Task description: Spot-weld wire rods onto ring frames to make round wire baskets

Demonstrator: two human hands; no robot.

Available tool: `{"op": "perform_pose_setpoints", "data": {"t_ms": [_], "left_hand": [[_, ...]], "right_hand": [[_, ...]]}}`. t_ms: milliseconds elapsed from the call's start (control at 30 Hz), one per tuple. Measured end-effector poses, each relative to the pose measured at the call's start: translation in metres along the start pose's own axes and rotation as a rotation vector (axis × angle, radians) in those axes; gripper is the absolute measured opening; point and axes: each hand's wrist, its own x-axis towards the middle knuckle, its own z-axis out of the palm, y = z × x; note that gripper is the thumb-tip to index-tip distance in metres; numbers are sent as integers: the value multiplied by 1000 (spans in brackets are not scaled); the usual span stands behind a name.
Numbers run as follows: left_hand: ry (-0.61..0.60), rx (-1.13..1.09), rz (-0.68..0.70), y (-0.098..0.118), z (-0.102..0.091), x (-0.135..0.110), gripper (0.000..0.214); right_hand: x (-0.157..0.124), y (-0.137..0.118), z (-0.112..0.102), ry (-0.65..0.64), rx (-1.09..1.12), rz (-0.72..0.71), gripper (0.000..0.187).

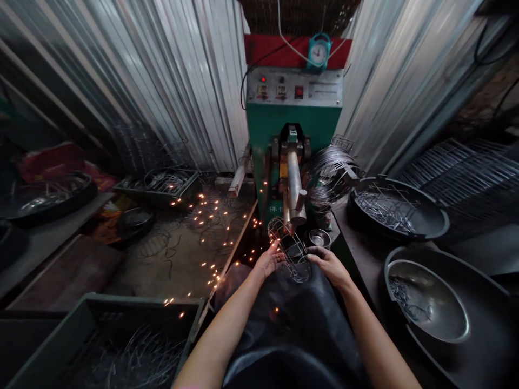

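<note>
A small round wire basket (299, 252) is held tilted over my lap, just below the copper electrode tips of a green spot welder (259, 129). On the basket's left side, my left hand (269, 260) has its palm turned up and its fingers bent against the wires. My right hand (329, 265) pinches the right edge between thumb and fingers, and the fingertips look dark. Orange sparks (211, 210) fly from the weld point toward the left and down. The basket's far side is partly hidden by the welder's cylindrical arm (295, 189).
Right of me, a black pan (441, 219) holds wire pieces, and a steel bowl (450, 302) sits in a larger pan. A wire bundle (334, 170) hangs beside the welder. Green crates (93, 300) with wire parts stand at left. A dark apron (292, 329) covers my lap.
</note>
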Motion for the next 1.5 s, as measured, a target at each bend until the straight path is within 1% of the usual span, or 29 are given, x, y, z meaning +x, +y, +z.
{"op": "perform_pose_setpoints", "data": {"t_ms": [33, 67, 133, 167, 200, 233, 267, 333, 433, 533, 667, 767, 900, 1000, 1133, 1233, 1367, 1433, 1500], "left_hand": [[59, 89, 106, -4, -4, -4, 44], [128, 200, 243, -7, -7, -9, 47], [222, 471, 560, -14, -11, -19, 59], [220, 605, 699, -16, -11, -23, 66], [189, 719, 801, -18, -10, -25, 69], [152, 803, 864, -19, -7, -25, 69], [122, 856, 896, -19, -4, -25, 66], [97, 874, 905, -19, 4, -21, 57], [82, 772, 863, -17, 12, -17, 50], [94, 679, 830, -15, 14, -20, 51], [101, 610, 853, -12, 14, -24, 54], [87, 565, 861, -10, 14, -22, 57], [53, 599, 872, -11, 10, -19, 56], [48, 659, 869, -12, 6, -19, 57], [65, 696, 903, -10, 3, -20, 58], [63, 681, 921, -9, 4, -16, 60], [60, 636, 891, -10, 3, -6, 65], [49, 628, 895, -10, 1, -3, 67], [45, 627, 905, -10, 0, -3, 66]], "right_hand": [[-5, 3, -3, -18, -21, 13, 32], [-9, 6, -6, -31, -42, 24, 31], [-14, 12, -9, -42, -68, 37, 29], [-16, 15, -9, -41, -71, 33, 28], [-17, 17, -8, -40, -71, 23, 26], [-17, 19, -6, -36, -71, 6, 25], [-18, 19, -4, -33, -76, -15, 24], [-20, 17, 1, -21, -96, -50, 23], [-21, 8, 5, 18, -111, -65, 23], [-15, -4, 6, 62, -110, -96, 23], [1, -15, 11, 77, -93, -127, 25], [13, -19, 17, 73, -67, -110, 26], [15, -17, 19, 62, -15, -85, 28], [5, -11, 13, 49, -6, -86, 29], [-6, -5, 7, 15, -28, -38, 28], [0, -6, 9, 51, -25, -55, 29], [14, -8, 13, 66, -40, -90, 28], [13, -5, 12, 51, -22, -87, 29], [5, 0, 7, 33, -3, -54, 32]]}}
